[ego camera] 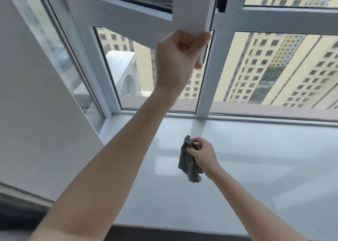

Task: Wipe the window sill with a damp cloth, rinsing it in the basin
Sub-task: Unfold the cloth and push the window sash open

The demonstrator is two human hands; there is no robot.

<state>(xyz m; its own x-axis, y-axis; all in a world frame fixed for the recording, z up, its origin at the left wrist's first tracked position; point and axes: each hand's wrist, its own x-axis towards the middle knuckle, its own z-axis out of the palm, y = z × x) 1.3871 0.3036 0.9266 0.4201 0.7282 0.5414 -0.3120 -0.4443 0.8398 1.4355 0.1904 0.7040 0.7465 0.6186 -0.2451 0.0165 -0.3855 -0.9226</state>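
The window sill (256,158) is a wide, flat slab, pale grey-white, smooth and glossy, so that it reflects the window light in soft patches. Above its back edge stands the window frame (212,72), made of straight white bars with a matte surface and clear glass panes between them. Higher above the sill, an opened window sash (192,8) of the same white material swings inward.

The left hand (178,57) is raised well above the sill, and its fingers are curled tightly round the lower corner of the sash, gripping it.

The right hand (203,153) is low, over the middle part of the sill. Its fingers and thumb pinch the top of the cloth (188,164), which is dark grey, soft and crumpled, with a rough, frayed edge at the bottom. The cloth hangs down from this hand, just above the sill; whether its lowest tip touches the surface, I cannot tell.

Beyond the glass, behind the left end of the sill, there is a white boxy air conditioner unit (126,72) with a round fan grille.
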